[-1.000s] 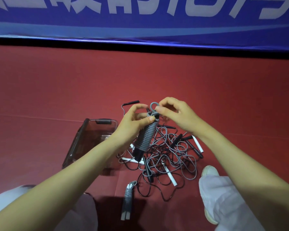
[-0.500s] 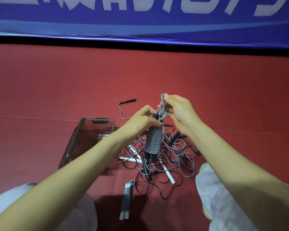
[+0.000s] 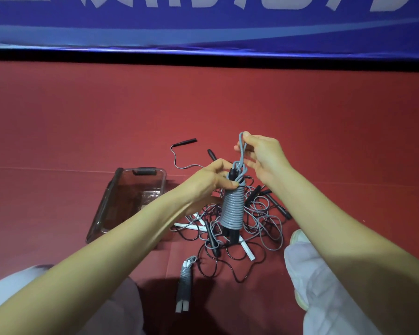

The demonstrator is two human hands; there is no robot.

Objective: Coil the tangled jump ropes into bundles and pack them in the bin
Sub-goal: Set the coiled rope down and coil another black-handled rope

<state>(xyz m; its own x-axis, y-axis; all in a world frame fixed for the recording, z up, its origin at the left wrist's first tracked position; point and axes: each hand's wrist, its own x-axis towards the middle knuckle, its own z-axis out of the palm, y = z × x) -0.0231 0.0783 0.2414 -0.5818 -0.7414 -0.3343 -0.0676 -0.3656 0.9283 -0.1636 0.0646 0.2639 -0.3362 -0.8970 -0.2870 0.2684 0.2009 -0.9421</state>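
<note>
Red matting stretches away from us to a black strip at the foot of a blue banner, and the whole far half of it lies open, crossed only by one faint seam.

We hold the grey bundle upright above the tangled pile. Its cord is wound in tight turns, and black handle ends poke out below. Our left hand has its fingers curled round the top of the bundle. Our right hand sits just above and pinches a loop of the same grey cord between thumb and forefinger, drawn up taut from the knot at the bundle's head.

The pile spreads on the floor under and beyond our hands, grey and black cords with white and black handles mixed through it. One stray black handle lies apart on the far side, its cord trailing back towards the left hand.

The clear bin stands on the mat to the left of the pile, its long side running away from us, partly behind the left forearm. A second bundle lies near us between our knees, white handles together. Our right shoe rests beside the pile's near right edge.
</note>
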